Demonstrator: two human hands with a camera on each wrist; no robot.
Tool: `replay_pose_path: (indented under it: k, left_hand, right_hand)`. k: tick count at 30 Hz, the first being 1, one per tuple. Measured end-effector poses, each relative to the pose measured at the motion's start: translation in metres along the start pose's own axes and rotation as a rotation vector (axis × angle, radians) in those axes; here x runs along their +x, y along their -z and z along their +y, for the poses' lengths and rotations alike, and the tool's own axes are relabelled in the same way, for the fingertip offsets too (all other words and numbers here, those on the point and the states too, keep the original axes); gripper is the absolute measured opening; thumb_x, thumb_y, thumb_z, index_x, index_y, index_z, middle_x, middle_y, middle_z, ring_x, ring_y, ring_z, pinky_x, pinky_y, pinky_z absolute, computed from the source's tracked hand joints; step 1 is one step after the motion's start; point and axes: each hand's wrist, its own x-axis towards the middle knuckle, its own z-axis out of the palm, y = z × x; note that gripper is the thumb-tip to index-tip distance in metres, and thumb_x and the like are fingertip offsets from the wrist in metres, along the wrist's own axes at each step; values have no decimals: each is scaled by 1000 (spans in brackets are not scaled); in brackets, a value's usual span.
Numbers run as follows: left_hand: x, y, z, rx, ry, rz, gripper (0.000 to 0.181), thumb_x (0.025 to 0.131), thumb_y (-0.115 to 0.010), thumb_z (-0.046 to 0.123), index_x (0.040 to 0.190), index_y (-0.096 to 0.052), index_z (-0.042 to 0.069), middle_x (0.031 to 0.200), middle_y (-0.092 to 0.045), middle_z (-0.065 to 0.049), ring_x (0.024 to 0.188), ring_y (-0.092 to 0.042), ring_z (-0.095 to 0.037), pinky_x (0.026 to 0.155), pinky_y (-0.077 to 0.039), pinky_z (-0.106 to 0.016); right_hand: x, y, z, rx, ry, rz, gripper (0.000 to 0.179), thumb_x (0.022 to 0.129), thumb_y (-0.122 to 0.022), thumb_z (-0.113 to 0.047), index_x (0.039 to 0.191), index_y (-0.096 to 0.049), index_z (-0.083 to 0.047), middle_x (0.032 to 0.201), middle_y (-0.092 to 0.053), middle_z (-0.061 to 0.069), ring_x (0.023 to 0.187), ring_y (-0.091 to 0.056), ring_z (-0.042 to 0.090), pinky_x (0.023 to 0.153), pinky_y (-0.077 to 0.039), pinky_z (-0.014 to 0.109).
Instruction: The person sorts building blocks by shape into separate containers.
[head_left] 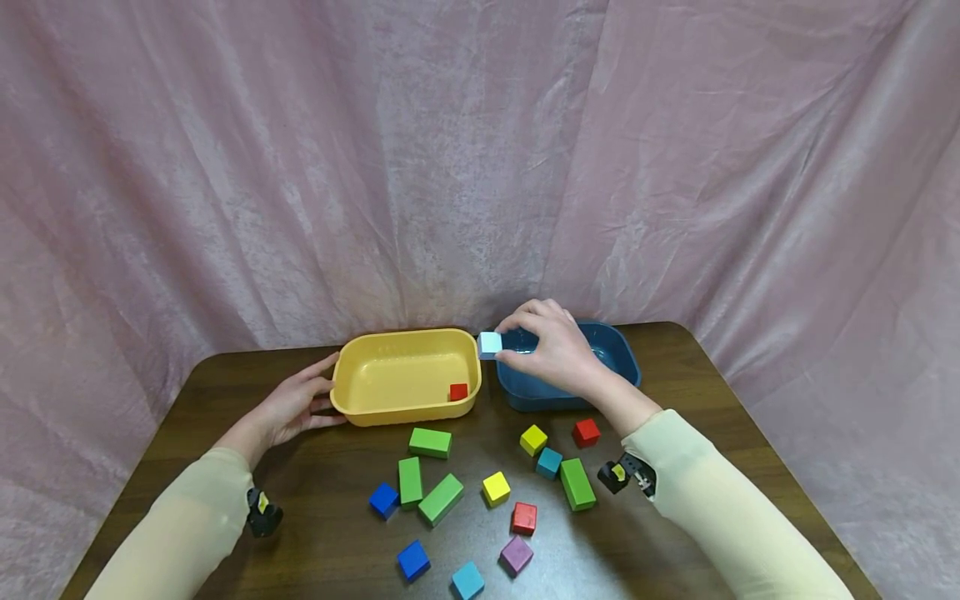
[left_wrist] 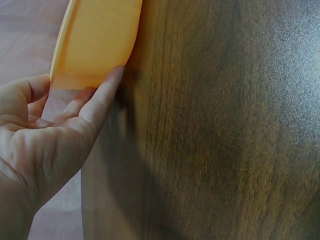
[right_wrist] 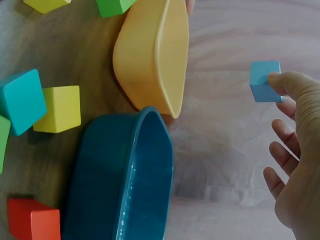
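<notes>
My right hand [head_left: 553, 348] pinches a light blue cube [head_left: 490, 345] between thumb and fingers, above the gap between two bins. In the right wrist view the same cube [right_wrist: 265, 81] hangs clear of both rims, and the other fingers are loosely bent. My left hand [head_left: 300, 402] rests against the left end of the yellow bin [head_left: 408, 413]. From the left wrist view, its thumb touches the rim and its extended fingers lie along the end wall [left_wrist: 97, 45]. One red cube [head_left: 458, 392] sits inside that bin, at its right end. Under my right hand stands the dark blue bin [head_left: 540, 399].
In front of the bins lie several loose blocks, among them green bars [head_left: 441, 499], yellow cubes [head_left: 496, 488], blue cubes [head_left: 413, 561], red cubes [head_left: 524, 518] and a purple cube [head_left: 516, 555]. A pink curtain [head_left: 480, 167] hangs behind the wooden table [head_left: 315, 542].
</notes>
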Motion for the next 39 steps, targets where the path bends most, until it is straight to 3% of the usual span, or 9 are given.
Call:
replay_pose_path:
  k: [15,32,39]
  left_hand:
    - [1,-3,1,-2,-3,4,68,109,-45,13,166,-10,28,152,-34,-27,120,-61,-35,99,-51,-57]
    - [-2,-1,1,15,3,12,68,110,-43,13,166,-10,29,151,-34,-27,121,-60,-36,98,-52,-56]
    - [-3,-1,0,8,1,11,68,110,-44,13,166,-10,29,152,-33,-28,121,-61,-36,98,-52,-56]
  right_hand:
    - [16,-26,-2,-65,-56,-60,28,86,-83,-39,110,-77,-26,109,-59,-8,108,-46,17,91,-41,40]
    - [31,-57,-8,-123,-53,-116,31,88,-80,-44,113,-76,-28,111,-59,-8,106,-46,16,90,-40,38]
    - [37,-70,-11,-129,-69,-135,31,88,-79,-46,113,-76,-27,115,-63,-2,106,-46,17,88,-40,37]
